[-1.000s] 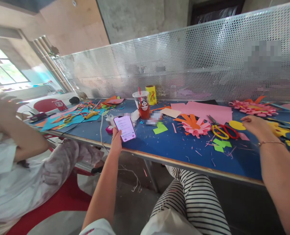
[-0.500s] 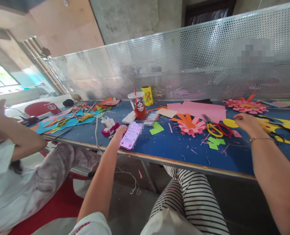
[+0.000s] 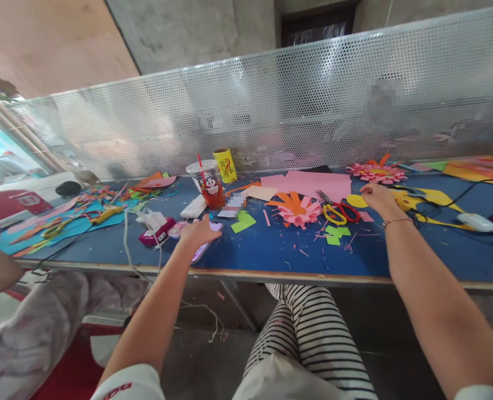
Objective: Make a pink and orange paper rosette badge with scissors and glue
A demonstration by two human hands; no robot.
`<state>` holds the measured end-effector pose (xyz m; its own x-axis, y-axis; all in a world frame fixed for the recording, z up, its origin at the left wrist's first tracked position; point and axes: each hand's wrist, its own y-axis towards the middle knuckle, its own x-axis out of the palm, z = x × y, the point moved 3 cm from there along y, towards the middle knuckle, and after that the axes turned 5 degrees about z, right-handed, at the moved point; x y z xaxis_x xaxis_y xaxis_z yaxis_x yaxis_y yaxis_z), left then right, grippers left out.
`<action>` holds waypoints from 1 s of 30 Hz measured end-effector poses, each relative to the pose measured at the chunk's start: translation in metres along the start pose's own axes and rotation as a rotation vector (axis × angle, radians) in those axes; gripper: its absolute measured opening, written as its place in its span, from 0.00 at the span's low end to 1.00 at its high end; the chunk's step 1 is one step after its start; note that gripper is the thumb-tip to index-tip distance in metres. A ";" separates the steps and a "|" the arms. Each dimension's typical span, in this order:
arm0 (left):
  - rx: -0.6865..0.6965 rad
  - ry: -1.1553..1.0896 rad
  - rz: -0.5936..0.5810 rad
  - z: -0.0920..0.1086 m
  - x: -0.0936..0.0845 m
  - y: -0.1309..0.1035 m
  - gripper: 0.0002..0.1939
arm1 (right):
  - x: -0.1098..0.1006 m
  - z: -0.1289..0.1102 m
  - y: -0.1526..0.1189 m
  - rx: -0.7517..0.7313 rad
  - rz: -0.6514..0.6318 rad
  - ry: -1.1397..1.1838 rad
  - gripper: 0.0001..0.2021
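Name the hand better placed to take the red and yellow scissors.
Probably the right hand: it is beside the yellow circle, near the scissors. The left hand is farther, over the phone.

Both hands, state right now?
Left hand: over the phone; grip can't be told.
Right hand: at the edge of the yellow disc; pinching or not can't be told.

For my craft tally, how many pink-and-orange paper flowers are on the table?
2: a front flower left of the red-and-yellow scissors, and a back flower behind the right hand. Others could be hidden.
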<state>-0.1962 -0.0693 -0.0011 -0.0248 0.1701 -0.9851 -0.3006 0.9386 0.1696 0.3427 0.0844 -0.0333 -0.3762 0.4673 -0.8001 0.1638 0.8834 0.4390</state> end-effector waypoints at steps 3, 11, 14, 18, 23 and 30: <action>0.064 0.008 0.012 -0.002 0.001 0.006 0.40 | -0.004 -0.006 -0.003 0.051 0.017 0.011 0.14; 0.059 0.019 0.209 0.005 -0.009 0.006 0.37 | -0.009 -0.019 -0.006 -0.020 0.077 0.076 0.13; 0.081 0.000 0.215 0.008 -0.011 0.004 0.34 | -0.013 -0.034 -0.009 -0.120 0.153 0.141 0.12; 0.088 -0.033 0.181 0.010 -0.013 0.001 0.31 | -0.012 -0.074 -0.023 -0.320 0.201 0.278 0.11; 0.035 0.073 0.060 0.017 -0.023 -0.002 0.31 | -0.007 -0.133 -0.056 -0.653 0.049 0.372 0.11; 0.705 0.085 0.116 0.133 -0.035 -0.015 0.30 | 0.015 -0.146 -0.079 -0.936 -0.292 0.247 0.31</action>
<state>-0.0641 -0.0493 0.0347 -0.1022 0.2837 -0.9535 0.3952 0.8912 0.2228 0.1905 0.0164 -0.0208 -0.4829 0.1231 -0.8670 -0.7060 0.5310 0.4686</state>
